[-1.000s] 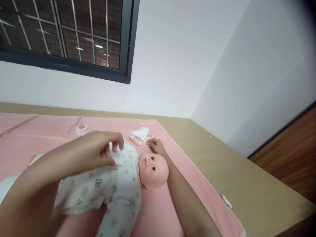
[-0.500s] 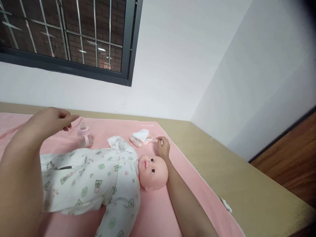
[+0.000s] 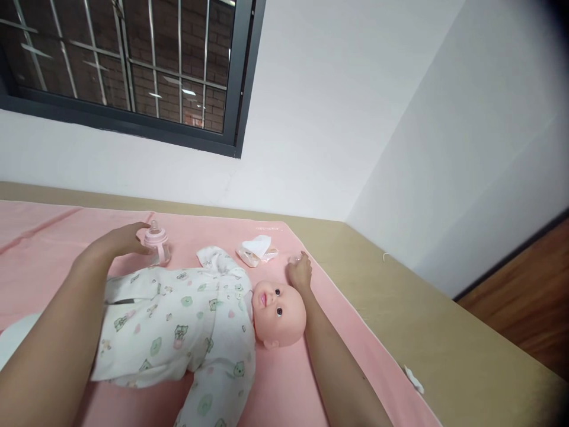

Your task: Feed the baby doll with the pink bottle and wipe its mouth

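Observation:
My left hand (image 3: 128,238) is at the left side of a pink-topped, clear baby bottle (image 3: 156,242), its fingers closed against the collar and handle. The bottle stands on a pink sheet (image 3: 284,379), teat upward. A bald baby doll (image 3: 178,326) in a white bear-print outfit lies on its back, its head (image 3: 280,314) toward the right. Beyond the head, my right hand (image 3: 300,273) is closed, with a small clear thing showing at its fingers; I cannot make out what it is. A pack of wipes (image 3: 256,250) with one white sheet sticking out lies left of that hand.
The pink sheet covers part of a wooden surface (image 3: 377,296) that meets white walls (image 3: 311,107). A barred window (image 3: 133,65) is above at the back left. A small white scrap (image 3: 414,379) lies at the sheet's right edge.
My left hand has come down and right, from above and left of the baby bottle onto its side. My right hand has turned slightly, and a clear thing now shows at its fingers.

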Available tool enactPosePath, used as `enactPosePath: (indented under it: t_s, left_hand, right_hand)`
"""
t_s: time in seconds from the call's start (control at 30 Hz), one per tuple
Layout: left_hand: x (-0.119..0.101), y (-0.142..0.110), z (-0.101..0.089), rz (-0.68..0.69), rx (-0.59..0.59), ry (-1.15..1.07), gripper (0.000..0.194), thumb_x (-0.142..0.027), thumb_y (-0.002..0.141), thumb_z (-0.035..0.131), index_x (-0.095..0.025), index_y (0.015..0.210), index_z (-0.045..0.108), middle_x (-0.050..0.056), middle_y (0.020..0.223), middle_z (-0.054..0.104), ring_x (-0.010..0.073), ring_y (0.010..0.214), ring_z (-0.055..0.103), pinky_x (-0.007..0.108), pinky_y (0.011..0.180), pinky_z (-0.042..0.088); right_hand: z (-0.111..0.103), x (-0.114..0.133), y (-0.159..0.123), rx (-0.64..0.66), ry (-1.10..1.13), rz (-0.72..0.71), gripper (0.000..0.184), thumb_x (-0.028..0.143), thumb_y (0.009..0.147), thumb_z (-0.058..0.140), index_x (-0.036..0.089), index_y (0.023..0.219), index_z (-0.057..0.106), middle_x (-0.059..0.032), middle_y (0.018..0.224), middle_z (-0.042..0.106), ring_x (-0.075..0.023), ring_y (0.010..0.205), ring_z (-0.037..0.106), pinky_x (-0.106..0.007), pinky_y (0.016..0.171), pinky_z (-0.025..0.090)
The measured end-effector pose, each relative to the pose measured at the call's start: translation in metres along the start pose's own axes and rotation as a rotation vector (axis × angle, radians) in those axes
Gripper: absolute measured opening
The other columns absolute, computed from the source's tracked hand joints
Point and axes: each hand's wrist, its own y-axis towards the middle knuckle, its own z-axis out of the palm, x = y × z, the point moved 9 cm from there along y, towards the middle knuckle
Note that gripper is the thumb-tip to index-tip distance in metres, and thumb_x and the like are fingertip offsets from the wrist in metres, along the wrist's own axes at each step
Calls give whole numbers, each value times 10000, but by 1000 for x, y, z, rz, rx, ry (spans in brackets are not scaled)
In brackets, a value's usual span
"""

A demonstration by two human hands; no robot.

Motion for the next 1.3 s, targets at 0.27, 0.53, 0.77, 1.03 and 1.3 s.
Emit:
enactPosePath:
  t_s: [0.27, 0.53, 0.77, 1.03, 1.3]
  left_hand:
    - [-4, 14, 25, 142, -140, -47, 382, -385, 677, 502, -169, 989, 549, 38, 836, 665, 262, 779, 620, 321, 678, 407]
    - [-16, 12, 18, 173, -159, -73, 535, -420, 610, 597, -125, 1056, 586, 29, 840, 665, 278, 832, 652, 327, 647, 404]
    - [-63, -20, -16, 286, -237, -273, 649, -464, 642, 611, -119, 1191, 581, 62, 1064, 695, 320, 1024, 641, 371, 716, 416]
    - [-169, -91, -10, 525, -128, -425, 579, -283, 664, 620, -236, 1241, 620, 39, 1239, 669, 279, 1108, 623, 350, 911, 497]
    - [-209, -126, 13, 692, 12, -400, 519, -263, 698, 586, -267, 1213, 649, 26, 1208, 674, 273, 1089, 626, 345, 890, 506]
  right_hand:
    - [4, -27, 19, -150, 241, -38, 637, 262, 655, 592, 135, 1273, 503, -236, 1218, 575, -370, 1133, 554, -516, 994, 419]
    - [-18, -25, 19, -222, 480, -32, 624, 386, 680, 608, 203, 1266, 503, -123, 1125, 616, -253, 1005, 602, -427, 961, 465]
    - [-76, 47, 7, -194, 758, -126, 739, 414, 698, 682, 189, 1376, 492, -126, 1268, 601, -221, 1041, 627, -398, 990, 486]
    - [-114, 173, -77, 72, 945, -495, 702, 477, 769, 714, 262, 1387, 462, -100, 1328, 572, -217, 1175, 592, -374, 1006, 503]
    - [-97, 218, -135, 397, 942, -685, 588, 481, 768, 746, 304, 1287, 535, -40, 1266, 595, -179, 1069, 631, -361, 991, 529]
